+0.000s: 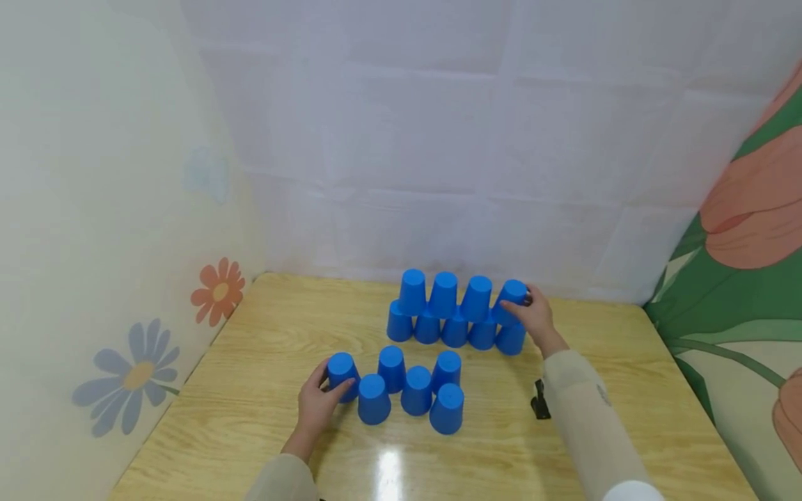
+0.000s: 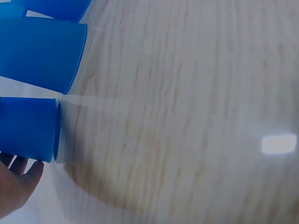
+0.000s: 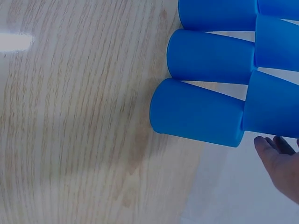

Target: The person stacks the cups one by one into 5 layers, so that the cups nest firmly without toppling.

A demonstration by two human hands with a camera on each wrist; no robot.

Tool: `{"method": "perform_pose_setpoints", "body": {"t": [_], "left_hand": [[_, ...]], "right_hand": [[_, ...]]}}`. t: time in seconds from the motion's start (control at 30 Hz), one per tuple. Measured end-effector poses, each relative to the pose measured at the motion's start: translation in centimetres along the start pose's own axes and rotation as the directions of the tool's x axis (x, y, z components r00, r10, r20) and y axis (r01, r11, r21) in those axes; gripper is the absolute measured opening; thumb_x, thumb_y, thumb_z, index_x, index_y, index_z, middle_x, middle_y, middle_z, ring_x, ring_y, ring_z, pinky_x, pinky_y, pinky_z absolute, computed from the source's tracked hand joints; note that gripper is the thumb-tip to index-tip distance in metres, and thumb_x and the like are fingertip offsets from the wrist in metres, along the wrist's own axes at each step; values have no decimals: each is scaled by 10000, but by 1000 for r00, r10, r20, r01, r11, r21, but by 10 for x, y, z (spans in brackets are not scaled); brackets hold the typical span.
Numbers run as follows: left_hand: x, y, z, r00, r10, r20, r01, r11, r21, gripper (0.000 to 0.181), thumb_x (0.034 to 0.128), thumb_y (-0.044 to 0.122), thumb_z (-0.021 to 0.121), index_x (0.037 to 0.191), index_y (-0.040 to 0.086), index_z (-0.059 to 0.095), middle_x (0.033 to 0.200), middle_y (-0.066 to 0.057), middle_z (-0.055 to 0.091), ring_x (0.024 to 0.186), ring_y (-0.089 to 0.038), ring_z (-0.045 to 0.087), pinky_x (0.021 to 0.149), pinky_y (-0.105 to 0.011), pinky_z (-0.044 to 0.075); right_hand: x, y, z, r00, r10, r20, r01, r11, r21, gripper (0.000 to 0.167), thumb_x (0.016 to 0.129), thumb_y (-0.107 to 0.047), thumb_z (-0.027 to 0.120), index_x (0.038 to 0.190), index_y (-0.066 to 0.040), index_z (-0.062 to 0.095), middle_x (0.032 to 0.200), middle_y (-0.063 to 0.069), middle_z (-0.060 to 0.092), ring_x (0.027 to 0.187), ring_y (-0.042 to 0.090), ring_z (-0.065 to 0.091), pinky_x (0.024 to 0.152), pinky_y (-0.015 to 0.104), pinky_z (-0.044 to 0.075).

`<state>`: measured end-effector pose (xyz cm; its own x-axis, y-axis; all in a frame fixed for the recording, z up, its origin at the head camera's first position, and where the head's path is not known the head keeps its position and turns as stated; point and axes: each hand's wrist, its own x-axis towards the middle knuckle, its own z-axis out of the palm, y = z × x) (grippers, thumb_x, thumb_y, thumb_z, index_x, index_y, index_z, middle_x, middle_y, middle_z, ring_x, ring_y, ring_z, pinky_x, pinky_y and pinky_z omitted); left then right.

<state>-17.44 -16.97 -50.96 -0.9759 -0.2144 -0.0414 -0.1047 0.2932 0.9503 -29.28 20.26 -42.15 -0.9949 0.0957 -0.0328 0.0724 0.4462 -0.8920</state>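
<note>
Several blue cups stand upside down in a bottom row, with a second row of upside-down cups resting across them. At the right end of that upper row, my right hand holds a blue cup, thumb on its near side. The right wrist view shows this cup on the edge of the end bottom cup. Closer to me, my left hand grips the leftmost blue cup of a loose group. Its rim is at or close to the tabletop; I cannot tell whether it touches.
Several other upside-down cups stand close together right of my left hand. A small black object lies on the wooden table beside my right sleeve. A white cloth hangs behind the table, and painted walls flank it.
</note>
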Motion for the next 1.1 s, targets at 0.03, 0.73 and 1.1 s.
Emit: {"method": "perform_pose_setpoints", "body": {"t": [0.03,0.73,1.1], "left_hand": [[0,1,-1,1000,7,0,-7,1000,-2,602,782,262,640,1281,60,369,1300,-163,361,1203,-337,277,940,-459,289],[16,15,-20,998,57,-11,-57,998,10,629,759,285,660,1267,34,387,1278,-167,389,1175,-310,332,927,-451,313],[32,30,-27,996,85,1,-85,996,42,673,751,331,657,1282,29,375,1283,-168,387,1173,-305,338,915,-428,338]], "right_hand": [[0,-1,-1,1000,-8,4,8,1000,-2,652,813,-231,602,1324,-19,259,1310,243,295,1180,382,288,926,510,278],[-11,-10,-26,994,-111,26,111,994,10,744,798,-279,617,1356,-25,194,1328,245,265,1200,374,259,922,507,284],[-19,1,-31,979,-206,1,205,978,22,726,795,-302,618,1358,-72,221,1329,195,301,1201,329,282,926,478,300]]}}
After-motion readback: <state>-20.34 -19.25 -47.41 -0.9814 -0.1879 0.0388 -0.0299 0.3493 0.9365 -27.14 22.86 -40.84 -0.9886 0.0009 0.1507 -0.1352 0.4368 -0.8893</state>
